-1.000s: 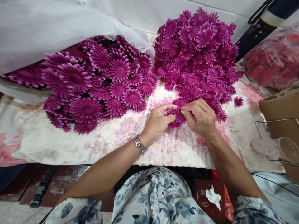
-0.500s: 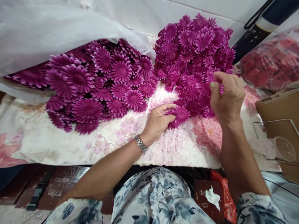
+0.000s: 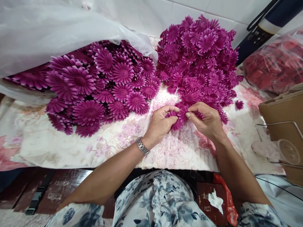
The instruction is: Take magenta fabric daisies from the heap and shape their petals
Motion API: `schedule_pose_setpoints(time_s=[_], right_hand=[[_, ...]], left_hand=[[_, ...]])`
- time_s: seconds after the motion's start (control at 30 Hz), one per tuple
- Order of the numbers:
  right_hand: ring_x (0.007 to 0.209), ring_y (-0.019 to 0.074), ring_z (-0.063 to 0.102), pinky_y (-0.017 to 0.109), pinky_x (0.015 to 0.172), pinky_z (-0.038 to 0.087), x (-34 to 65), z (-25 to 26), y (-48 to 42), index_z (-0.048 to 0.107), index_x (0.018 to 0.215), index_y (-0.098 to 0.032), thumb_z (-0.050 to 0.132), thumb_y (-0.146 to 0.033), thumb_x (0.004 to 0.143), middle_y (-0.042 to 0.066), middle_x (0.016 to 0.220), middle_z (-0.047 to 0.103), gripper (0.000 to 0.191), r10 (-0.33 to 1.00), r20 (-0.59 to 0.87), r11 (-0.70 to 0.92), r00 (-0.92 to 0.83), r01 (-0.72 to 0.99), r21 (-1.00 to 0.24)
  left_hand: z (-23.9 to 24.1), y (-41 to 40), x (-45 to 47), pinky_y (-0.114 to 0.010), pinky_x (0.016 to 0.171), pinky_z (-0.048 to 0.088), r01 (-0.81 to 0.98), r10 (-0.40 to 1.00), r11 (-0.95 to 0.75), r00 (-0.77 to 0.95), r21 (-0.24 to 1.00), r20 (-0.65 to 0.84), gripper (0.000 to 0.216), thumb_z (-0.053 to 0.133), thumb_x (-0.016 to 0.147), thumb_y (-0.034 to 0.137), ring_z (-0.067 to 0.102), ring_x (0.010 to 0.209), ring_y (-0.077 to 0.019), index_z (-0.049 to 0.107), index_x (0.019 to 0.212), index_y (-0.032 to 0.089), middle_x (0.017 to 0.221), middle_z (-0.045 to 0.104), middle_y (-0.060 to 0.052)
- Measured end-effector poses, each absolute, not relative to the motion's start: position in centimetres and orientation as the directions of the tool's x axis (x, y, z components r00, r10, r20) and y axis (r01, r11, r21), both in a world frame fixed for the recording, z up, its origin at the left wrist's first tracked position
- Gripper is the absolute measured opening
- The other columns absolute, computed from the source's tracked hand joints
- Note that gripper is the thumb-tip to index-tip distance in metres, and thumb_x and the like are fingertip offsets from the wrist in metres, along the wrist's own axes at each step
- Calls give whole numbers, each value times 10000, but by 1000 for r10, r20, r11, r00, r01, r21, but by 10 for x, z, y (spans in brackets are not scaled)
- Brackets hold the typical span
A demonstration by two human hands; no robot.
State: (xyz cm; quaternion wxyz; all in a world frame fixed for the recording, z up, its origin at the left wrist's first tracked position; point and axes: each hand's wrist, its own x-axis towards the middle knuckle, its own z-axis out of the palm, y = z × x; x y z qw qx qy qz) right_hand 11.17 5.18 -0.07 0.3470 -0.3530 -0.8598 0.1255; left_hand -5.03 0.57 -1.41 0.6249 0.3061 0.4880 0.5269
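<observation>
Between my two hands are purple artificial flower heads (image 3: pixel 176 121), just in front of the right-hand pile. My left hand (image 3: pixel 162 121), with a metal watch on the wrist, pinches them from the left between thumb and fingers. From the right, my right hand (image 3: pixel 205 119) closes thumb and forefinger on the petal edge of the same flower. Behind my hands rises a tall pile of smaller purple flower heads (image 3: pixel 196 53). Left of it lies a heap of larger purple flower heads (image 3: pixel 90 110), spilling from a whitish plastic bag (image 3: pixel 59 25).
A patterned cloth (image 3: pixel 82 151) covers the table. At the right stand a clear bag of red petals (image 3: pixel 274 66), a cardboard box (image 3: pixel 281 110) and a clear plastic cup (image 3: pixel 287 151) by a wire frame. A dark blue cylinder (image 3: pixel 267 25) leans at the back wall.
My right hand has come down and left from over the right pile to the flower in my left hand, and now pinches its petals. My left hand has stayed almost still.
</observation>
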Motion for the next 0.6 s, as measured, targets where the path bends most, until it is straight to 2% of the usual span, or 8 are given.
schedule_pose_setpoints(time_s=[0.2,0.3,0.37,0.47,0.53,0.6], right_hand=[[778,150,622,291,691,500,112,-4,47,571,843,-186,614,-253,815,39,831,647,84,770,418,617,-482,398,-679],[742,133,603,276,673,491,112,-8,45,577,873,-181,623,-264,815,25,812,628,111,807,354,540,-474,349,-766],[764,124,590,262,681,490,111,-9,45,582,951,-194,647,-293,800,21,855,612,191,846,275,431,-456,282,-857],[791,114,582,240,686,494,110,-7,47,562,1114,-239,710,-347,744,11,905,604,414,884,100,176,-457,128,-976],[728,106,578,242,672,498,110,-5,48,592,1091,-242,747,-389,695,-2,844,621,449,874,-15,13,-486,55,-998],[668,102,570,255,672,502,110,-4,49,644,967,-224,769,-419,657,-7,774,636,387,853,-94,-103,-514,10,-995]], left_hand=[[-16,7,-51,-214,494,327,-359,968,247,53,900,-245,94,667,634,186,448,523,-66,597,692,162,616,525,34],[-18,8,-50,-211,516,326,-336,978,206,39,919,-205,91,675,641,189,442,546,-61,598,679,157,624,520,38],[-19,8,-50,-211,534,336,-309,985,162,1,937,-170,65,665,645,165,438,559,-62,604,665,157,623,517,40],[-19,8,-51,-210,549,353,-274,994,73,-53,959,-91,48,654,660,152,445,577,-69,608,659,166,626,532,41],[-17,8,-53,-208,558,364,-233,996,-7,-91,972,-14,46,652,671,147,451,585,-72,614,667,173,634,546,43],[-15,7,-54,-207,559,373,-179,992,-72,-113,981,52,47,653,677,142,452,575,-72,619,671,174,630,555,45]])
